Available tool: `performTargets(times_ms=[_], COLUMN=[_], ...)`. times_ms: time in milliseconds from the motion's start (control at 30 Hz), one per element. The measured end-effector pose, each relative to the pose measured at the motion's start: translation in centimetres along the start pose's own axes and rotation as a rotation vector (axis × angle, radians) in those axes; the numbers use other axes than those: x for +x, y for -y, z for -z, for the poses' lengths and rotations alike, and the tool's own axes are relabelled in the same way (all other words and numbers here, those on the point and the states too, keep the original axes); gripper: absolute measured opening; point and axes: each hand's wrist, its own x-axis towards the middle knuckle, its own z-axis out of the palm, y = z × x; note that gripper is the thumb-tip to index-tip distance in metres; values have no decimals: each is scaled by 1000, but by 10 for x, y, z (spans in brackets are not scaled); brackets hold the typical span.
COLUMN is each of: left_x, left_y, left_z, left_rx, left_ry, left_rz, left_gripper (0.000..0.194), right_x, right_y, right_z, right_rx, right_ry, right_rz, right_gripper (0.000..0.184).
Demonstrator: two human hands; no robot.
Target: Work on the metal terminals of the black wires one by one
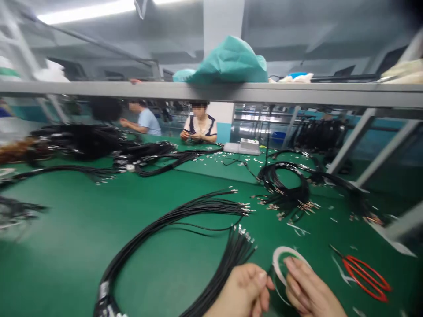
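Observation:
At the bottom of the view, my right hand (307,286) curls around a thin white tape roll (286,249). My left hand (241,293) pinches its fingertips at the roll's lower left edge, where a fine translucent strip seems to leave it. Just left of my left hand lies a long bundle of black wires (172,224) with crimped metal terminals at its ends, and its strands pass under that hand. Red-handled scissors (365,277) rest on the green mat to the right of my right hand, not touching it.
A green workbench (66,229) holds more coiled black wire bundles (284,189) and scattered small metal terminals. A grey metal shelf (211,90) crosses the view, carrying a teal bag (228,61). Two co-workers (200,123) sit at the far end, one handling something small.

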Motion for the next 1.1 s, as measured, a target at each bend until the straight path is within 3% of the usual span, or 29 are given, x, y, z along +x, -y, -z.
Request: performTargets(times_ms=[100, 233, 733, 967, 1100], left_x=[-1, -1, -2, -1, 2], left_y=[-10, -15, -11, -7, -9], left_z=[2, 1, -3, -5, -4], left_rx=[-64, -79, -36, -16, -17], left_ry=[-9, 29, 91, 30, -39], left_rz=[17, 75, 143, 113, 59], left_gripper=[45, 41, 41, 41, 41], right_x=[-2, -5, -7, -4, -9], right_y=[10, 16, 2, -4, 7], right_z=[-13, -16, -16, -17, -15], right_rx=[-47, -146, -133, -130, -160], right_ry=[-49, -130, -86, -42, -85], right_rz=[129, 280, 209, 186, 233], right_gripper=[33, 37, 39, 46, 34])
